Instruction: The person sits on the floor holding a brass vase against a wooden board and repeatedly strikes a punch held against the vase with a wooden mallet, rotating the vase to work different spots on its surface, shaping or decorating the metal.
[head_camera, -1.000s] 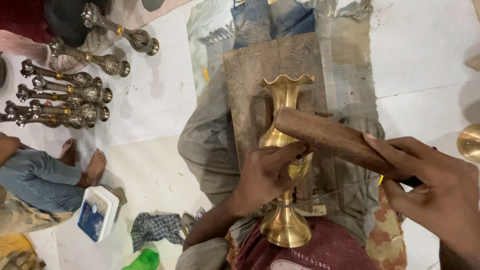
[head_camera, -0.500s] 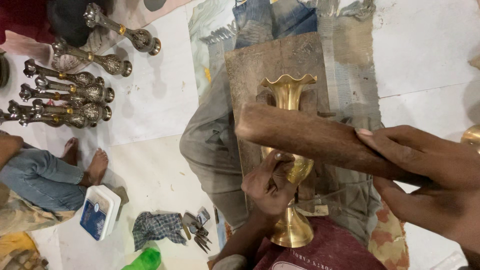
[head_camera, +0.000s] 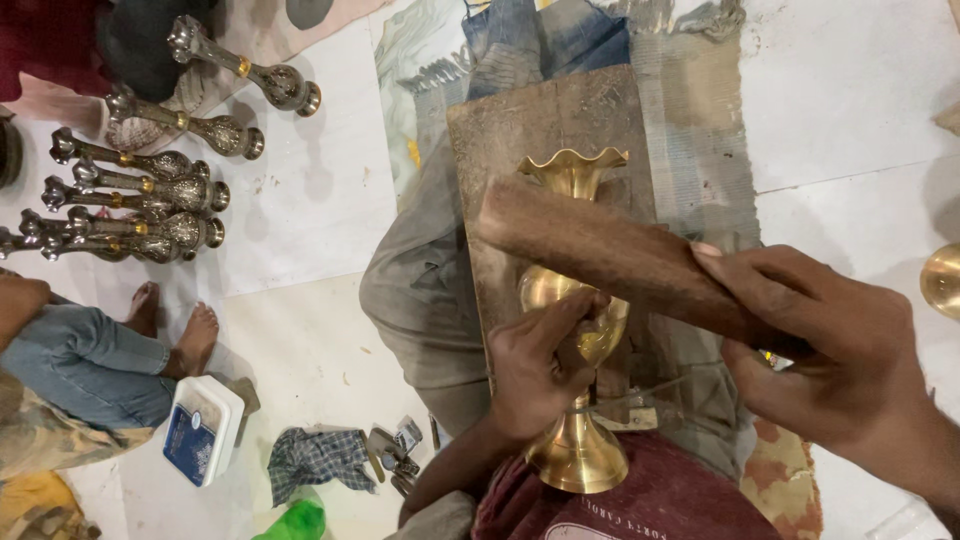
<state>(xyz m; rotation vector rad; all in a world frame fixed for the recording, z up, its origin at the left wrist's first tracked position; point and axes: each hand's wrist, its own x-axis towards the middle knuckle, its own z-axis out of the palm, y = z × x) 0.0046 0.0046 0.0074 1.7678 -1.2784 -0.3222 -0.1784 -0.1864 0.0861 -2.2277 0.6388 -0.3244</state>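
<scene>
Left hand (head_camera: 540, 365) pinched against the belly of the brass vase (head_camera: 577, 330). Right hand (head_camera: 830, 350) wrapped tight around a wooden block (head_camera: 610, 255), laid across the vase's neck. Vase lengthwise on a wooden board (head_camera: 530, 120). Engraved vases (head_camera: 150, 190) grouped on the floor, well left of the brass vase.
</scene>
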